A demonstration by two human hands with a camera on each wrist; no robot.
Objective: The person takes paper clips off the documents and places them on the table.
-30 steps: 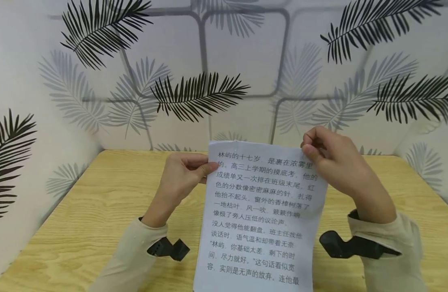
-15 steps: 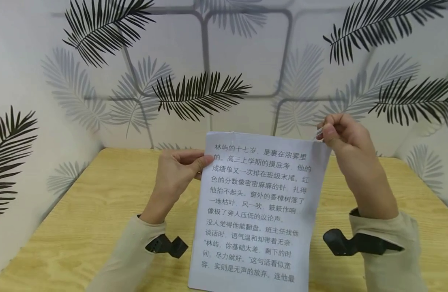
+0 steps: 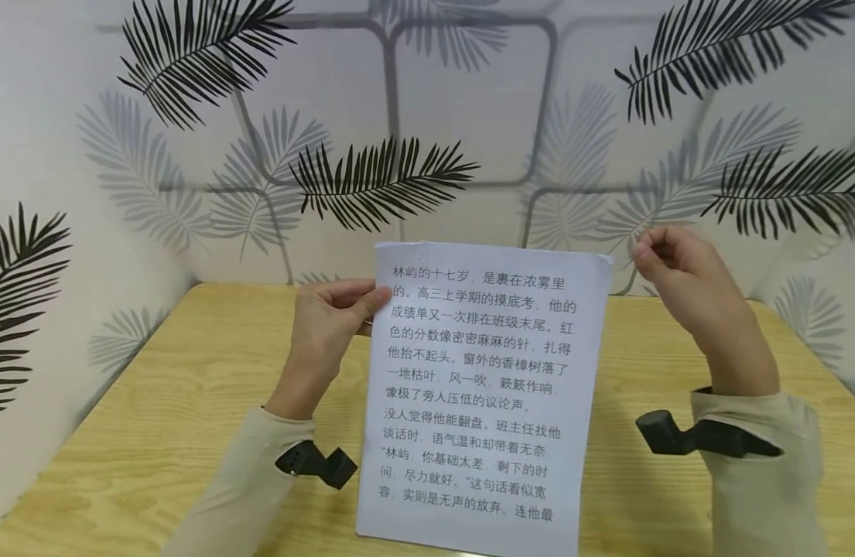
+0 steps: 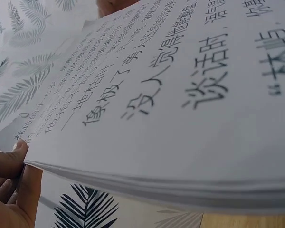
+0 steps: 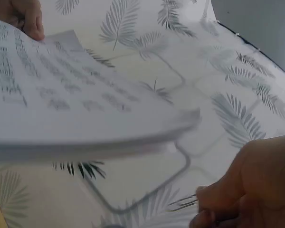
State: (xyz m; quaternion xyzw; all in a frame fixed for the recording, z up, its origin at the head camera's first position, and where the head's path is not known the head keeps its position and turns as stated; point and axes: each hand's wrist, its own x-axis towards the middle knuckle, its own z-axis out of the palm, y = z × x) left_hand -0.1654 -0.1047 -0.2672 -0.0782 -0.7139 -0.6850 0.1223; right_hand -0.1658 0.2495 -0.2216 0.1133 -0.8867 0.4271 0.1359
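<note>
A stack of paper sheets [image 3: 479, 387] with large printed Chinese text is held up facing me, tilted slightly. My left hand [image 3: 333, 321] pinches its left edge near the upper corner, thumb in front and fingers behind. In the left wrist view the thumb [image 4: 20, 149] presses on the printed face, and the layered edge shows several sheets. Off the upper right corner, apart from the paper, my right hand [image 3: 685, 271] pinches a thin wire paper clip [image 5: 183, 203]. A small U-shaped thing [image 4: 23, 115], perhaps another clip, sits at the top edge of the stack.
Below is a light wood-grain table [image 3: 211, 387]. Behind it stands a pale wall covering [image 3: 462, 108] with a leaf pattern. Black wrist straps with cameras [image 3: 709, 437] sit over both beige sleeves [image 3: 239, 480].
The right hand has gone from the stack's upper right corner out to the right, taking the paper clip off. The stack and left hand have shifted slightly up and left.
</note>
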